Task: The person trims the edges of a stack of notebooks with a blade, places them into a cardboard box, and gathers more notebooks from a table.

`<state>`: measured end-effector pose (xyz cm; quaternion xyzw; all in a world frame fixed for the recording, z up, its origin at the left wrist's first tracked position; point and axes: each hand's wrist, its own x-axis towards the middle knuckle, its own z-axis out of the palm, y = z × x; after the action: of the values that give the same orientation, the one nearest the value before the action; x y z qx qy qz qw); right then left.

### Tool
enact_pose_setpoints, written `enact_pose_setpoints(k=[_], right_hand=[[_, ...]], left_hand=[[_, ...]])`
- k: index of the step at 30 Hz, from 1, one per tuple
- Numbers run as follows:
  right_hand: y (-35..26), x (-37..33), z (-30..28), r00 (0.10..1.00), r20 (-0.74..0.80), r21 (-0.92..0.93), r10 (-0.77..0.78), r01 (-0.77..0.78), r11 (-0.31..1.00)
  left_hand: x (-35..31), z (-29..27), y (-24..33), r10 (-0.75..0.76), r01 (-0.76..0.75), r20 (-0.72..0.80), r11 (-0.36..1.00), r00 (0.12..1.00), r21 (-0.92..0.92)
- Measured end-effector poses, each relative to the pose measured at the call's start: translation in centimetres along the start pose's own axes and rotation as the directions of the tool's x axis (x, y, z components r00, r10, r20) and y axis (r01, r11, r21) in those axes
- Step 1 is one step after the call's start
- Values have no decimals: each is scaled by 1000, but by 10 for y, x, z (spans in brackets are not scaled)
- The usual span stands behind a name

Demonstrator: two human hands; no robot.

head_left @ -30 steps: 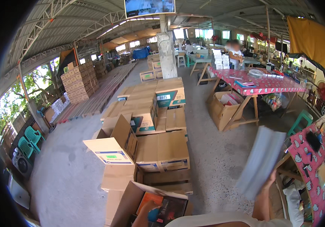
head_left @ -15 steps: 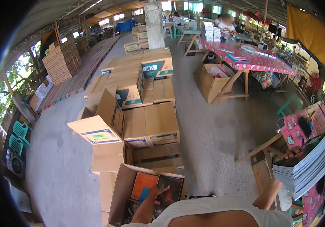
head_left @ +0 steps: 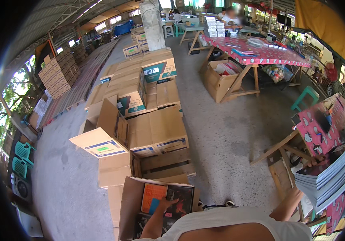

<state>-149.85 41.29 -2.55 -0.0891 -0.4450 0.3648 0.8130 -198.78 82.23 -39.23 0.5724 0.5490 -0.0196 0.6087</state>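
Note:
At the lower middle, my left hand reaches into an open cardboard box. Its fingers lie spread over the notebooks inside, near a small blue piece. One notebook has an orange cover; a dark spiral notebook lies beside it, and more dark ones sit nearer me. Far to the right, my right hand grips the edge of a thick, tilted stack of notebooks, fingers over its dark top cover. The stack hides part of that hand and forearm.
Closed cartons stand in rows ahead, with an open-flapped carton at their left. A table with a pink cloth is at the far right; another pink-covered table stands by the stack. A concrete pillar rises behind the cartons.
The view has shifted a little, so the cartons and far table sit further left. My left hand stays on the notebooks in the box, and my right hand keeps its grip on the stack.

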Motion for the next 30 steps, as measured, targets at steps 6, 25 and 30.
enact_pose_setpoints(k=[6,25,30], right_hand=[[2,-13,10,986,-96,-234,-136,111,966],[4,10,53,980,42,-308,-195,199,930],[-3,5,55,988,23,-282,-150,150,948]], left_hand=[[-2,0,0,-2,4,41,999,999,-52],[-34,1,30,1,-1,-1,995,1000,102],[-40,-16,45,-193,196,277,980,941,19]])
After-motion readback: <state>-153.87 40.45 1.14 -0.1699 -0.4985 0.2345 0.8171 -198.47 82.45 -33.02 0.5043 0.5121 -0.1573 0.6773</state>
